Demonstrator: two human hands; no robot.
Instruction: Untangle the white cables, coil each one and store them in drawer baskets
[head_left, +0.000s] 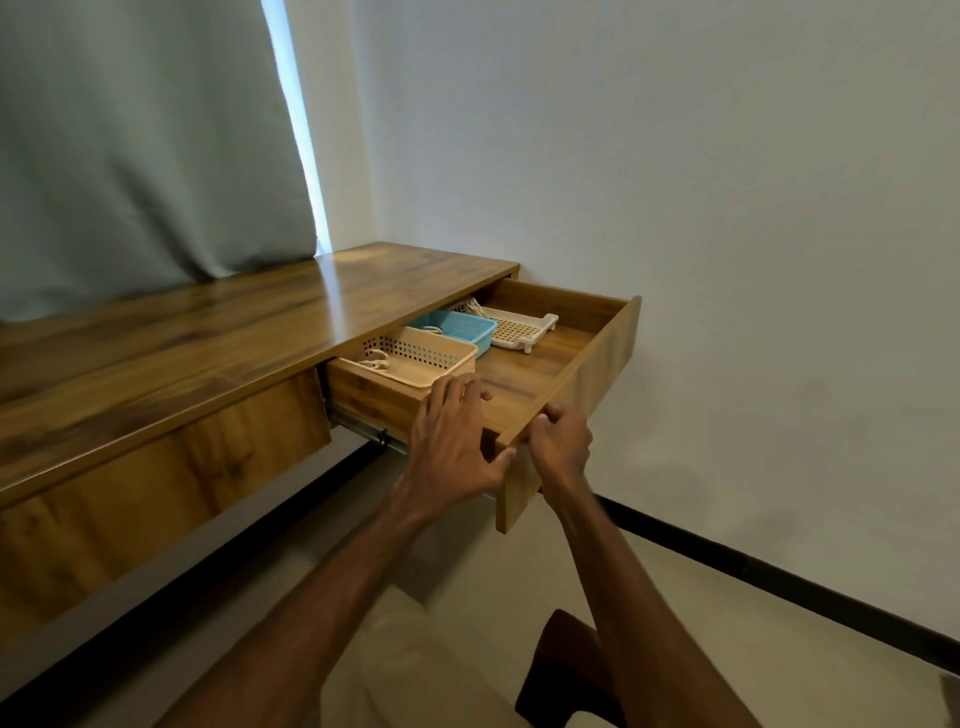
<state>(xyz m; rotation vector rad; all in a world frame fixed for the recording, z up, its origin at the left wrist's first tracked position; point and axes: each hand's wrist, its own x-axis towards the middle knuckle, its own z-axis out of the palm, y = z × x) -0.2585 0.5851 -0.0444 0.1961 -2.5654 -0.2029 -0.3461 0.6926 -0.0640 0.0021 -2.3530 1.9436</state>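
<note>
The wooden drawer (582, 358) stands pulled out from under the desk. Inside it sit a beige perforated basket (415, 358), a blue basket (457, 327) and a white tray-like basket (519, 330). A coiled white cable (375, 359) lies in the beige basket, another coil (431, 329) in the blue one, and a third (474, 307) at the back of the white one. My left hand (452, 441) lies over the drawer's near corner, fingers inside, thumb against the front panel's end. My right hand (561, 441) curls round the front panel's top edge.
The wooden desk top (208, 332) stretches to the left, with a grey-green curtain (145, 145) behind it. A white wall stands to the right. A dark brown object (566, 670) lies on the pale floor below my right arm.
</note>
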